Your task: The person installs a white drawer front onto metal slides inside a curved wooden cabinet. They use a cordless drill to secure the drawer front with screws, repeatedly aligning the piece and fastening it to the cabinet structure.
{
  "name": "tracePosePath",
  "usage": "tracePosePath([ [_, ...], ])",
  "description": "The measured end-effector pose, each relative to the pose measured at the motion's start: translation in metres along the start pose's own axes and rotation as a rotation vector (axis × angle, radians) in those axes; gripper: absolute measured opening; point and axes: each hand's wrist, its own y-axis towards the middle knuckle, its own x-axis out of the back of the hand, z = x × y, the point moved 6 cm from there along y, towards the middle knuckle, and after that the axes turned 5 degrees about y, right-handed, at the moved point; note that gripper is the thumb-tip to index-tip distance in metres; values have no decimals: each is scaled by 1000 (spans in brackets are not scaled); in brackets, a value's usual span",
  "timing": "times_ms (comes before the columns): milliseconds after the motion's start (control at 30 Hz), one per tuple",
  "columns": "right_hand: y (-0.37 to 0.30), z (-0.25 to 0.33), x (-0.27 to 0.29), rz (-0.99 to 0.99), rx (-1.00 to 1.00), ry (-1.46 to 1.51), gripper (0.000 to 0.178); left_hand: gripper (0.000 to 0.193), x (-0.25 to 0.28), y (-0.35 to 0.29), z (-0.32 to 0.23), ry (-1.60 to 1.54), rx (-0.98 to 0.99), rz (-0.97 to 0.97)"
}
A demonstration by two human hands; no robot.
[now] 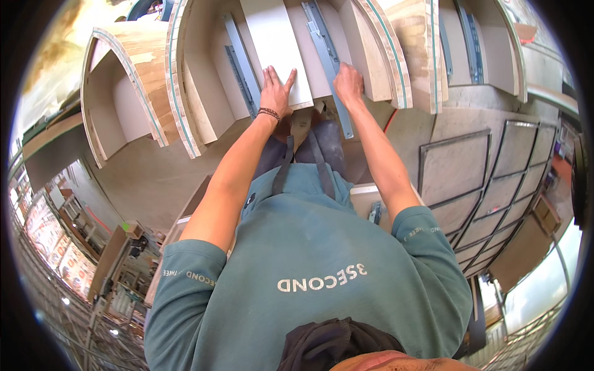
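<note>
A long white board lies lengthwise inside a light wooden cabinet with curved, green-striped edges. My left hand rests flat on the near end of that board, fingers spread. To its right, a metal drawer slide runs along the cabinet's inner panel and sticks out past the near edge toward me. My right hand is closed at this slide's side, its fingertips mostly hidden. Another drawer slide lies left of the board, partly behind my left hand.
Similar curved cabinets stand at the left and at the right, the right one with slides inside. Dark metal frames lie on the concrete floor at right. A small metal part sits beside my right elbow. Shelving and tools crowd the lower left.
</note>
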Motion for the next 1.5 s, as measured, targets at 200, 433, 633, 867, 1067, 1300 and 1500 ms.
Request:
tracePosePath([
  [200,9,30,-5,115,39,15,15,139,-3,-3,3,-27,32,45],
  [433,20,38,-5,282,51,-19,46,134,-8,-1,5,-46,34,-44],
  [633,-68,34,11,580,143,-375,143,134,-6,-3,4,-56,41,-14],
  [867,-92,26,8,312,322,-285,131,136,-6,-5,2,-25,35,-24],
  [1067,-64,36,18,305,277,-183,111,136,-5,-5,5,-58,44,2],
  [1300,-9,35,17,206,70,55,88,135,0,-7,3,-35,57,29],
  [1500,31,34,-8,362,-30,-27,41,134,0,-5,4,-52,45,12],
])
